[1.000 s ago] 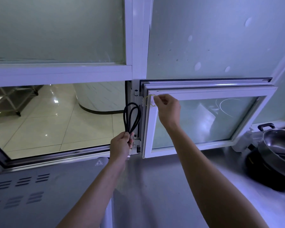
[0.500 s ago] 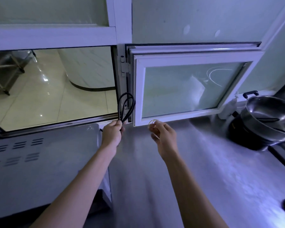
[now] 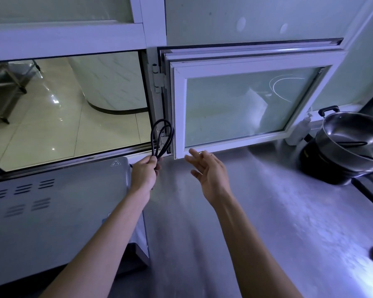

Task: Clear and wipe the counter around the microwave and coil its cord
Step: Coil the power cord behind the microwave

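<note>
A thin black power cord [image 3: 162, 137], folded into two narrow upright loops, stands up out of the person's left hand [image 3: 145, 174], which grips the gathered strands at their base in front of the window hinge. The loops rise above the back right corner of the pale grey metal microwave [image 3: 52, 216], whose vented top carries a small hot-surface warning triangle. To its right stretches the brushed stainless-steel counter [image 3: 267, 211], dull and faintly streaked, running along under the window.
</note>
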Demonstrator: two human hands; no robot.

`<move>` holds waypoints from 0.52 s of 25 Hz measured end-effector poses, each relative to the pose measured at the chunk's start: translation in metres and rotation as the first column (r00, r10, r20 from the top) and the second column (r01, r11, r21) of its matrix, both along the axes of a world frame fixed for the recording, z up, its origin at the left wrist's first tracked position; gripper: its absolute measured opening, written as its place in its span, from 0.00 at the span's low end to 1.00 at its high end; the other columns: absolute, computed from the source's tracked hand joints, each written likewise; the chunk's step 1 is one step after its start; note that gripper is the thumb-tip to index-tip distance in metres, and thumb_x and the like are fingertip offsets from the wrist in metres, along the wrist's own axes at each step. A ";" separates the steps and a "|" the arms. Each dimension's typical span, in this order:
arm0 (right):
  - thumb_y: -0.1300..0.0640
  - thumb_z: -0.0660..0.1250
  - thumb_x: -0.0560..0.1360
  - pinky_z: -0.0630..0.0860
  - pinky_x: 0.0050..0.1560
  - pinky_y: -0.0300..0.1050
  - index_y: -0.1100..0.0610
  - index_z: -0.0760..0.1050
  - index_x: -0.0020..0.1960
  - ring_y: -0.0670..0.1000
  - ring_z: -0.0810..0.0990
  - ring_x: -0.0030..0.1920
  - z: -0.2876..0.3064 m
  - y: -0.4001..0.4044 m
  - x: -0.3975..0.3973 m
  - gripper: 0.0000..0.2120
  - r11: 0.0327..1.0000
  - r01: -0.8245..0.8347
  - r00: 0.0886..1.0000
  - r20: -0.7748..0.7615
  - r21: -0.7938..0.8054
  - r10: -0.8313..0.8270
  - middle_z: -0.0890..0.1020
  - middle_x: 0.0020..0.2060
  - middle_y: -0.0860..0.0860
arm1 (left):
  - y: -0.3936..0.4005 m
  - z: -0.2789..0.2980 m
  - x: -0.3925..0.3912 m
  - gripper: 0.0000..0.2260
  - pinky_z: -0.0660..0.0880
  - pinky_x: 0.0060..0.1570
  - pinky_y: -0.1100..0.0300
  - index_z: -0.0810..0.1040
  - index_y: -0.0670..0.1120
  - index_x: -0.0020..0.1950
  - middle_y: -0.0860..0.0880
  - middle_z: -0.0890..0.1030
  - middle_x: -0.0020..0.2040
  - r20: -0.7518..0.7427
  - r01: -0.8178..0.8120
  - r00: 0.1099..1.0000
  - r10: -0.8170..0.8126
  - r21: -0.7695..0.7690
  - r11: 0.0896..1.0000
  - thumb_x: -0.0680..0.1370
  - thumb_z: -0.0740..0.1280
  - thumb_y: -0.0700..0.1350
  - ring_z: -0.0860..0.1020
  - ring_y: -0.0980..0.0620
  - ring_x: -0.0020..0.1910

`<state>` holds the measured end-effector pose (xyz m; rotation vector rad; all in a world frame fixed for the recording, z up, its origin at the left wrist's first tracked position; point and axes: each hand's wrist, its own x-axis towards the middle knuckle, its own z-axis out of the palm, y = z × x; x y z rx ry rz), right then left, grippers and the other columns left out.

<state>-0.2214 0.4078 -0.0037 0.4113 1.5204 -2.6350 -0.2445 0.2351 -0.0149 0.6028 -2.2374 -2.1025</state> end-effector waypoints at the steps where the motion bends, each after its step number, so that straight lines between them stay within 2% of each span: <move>1: 0.55 0.59 0.83 0.73 0.49 0.50 0.53 0.75 0.48 0.52 0.84 0.57 -0.001 0.000 0.000 0.09 1.000 -0.002 1.000 -0.008 -0.004 0.002 0.85 0.56 0.51 | -0.001 -0.001 0.000 0.14 0.59 0.30 0.61 0.82 0.49 0.42 0.50 0.76 0.34 0.003 0.001 1.000 -0.001 0.002 1.000 0.83 0.60 0.44 0.68 0.54 0.30; 4: 0.59 0.61 0.80 0.74 0.50 0.49 0.54 0.80 0.55 0.55 0.84 0.57 -0.006 -0.001 0.000 0.09 1.000 -0.015 0.999 -0.040 -0.024 0.014 0.84 0.55 0.49 | -0.002 -0.005 0.000 0.15 0.59 0.27 0.63 0.82 0.49 0.41 0.52 0.76 0.33 0.012 0.005 1.000 -0.005 -0.014 1.000 0.83 0.60 0.45 0.69 0.55 0.29; 6: 0.64 0.62 0.78 0.77 0.49 0.48 0.55 0.80 0.59 0.58 0.84 0.56 -0.009 -0.003 0.001 0.14 1.000 -0.021 0.997 -0.076 -0.010 0.020 0.83 0.55 0.48 | -0.002 -0.006 0.000 0.15 0.60 0.24 0.67 0.82 0.49 0.41 0.52 0.76 0.32 0.002 0.005 1.000 -0.005 -0.020 1.000 0.83 0.60 0.45 0.69 0.55 0.28; 9: 0.68 0.62 0.79 0.82 0.41 0.49 0.57 0.77 0.66 0.59 0.85 0.52 -0.010 -0.003 0.004 0.18 0.992 0.001 0.982 -0.187 0.122 0.022 0.83 0.49 0.49 | -0.001 -0.009 0.001 0.15 0.63 0.24 0.71 0.82 0.49 0.40 0.53 0.76 0.31 -0.021 0.005 1.000 -0.005 -0.032 0.999 0.83 0.60 0.43 0.69 0.55 0.30; 13: 0.64 0.69 0.76 0.82 0.32 0.50 0.55 0.74 0.70 0.57 0.87 0.45 -0.003 0.004 0.003 0.23 0.944 0.015 0.980 -0.194 0.331 0.053 0.79 0.65 0.47 | -0.001 -0.015 0.003 0.15 0.61 0.28 0.60 0.82 0.49 0.40 0.53 0.76 0.33 -0.001 0.031 1.000 -0.031 -0.093 0.995 0.83 0.60 0.45 0.69 0.54 0.31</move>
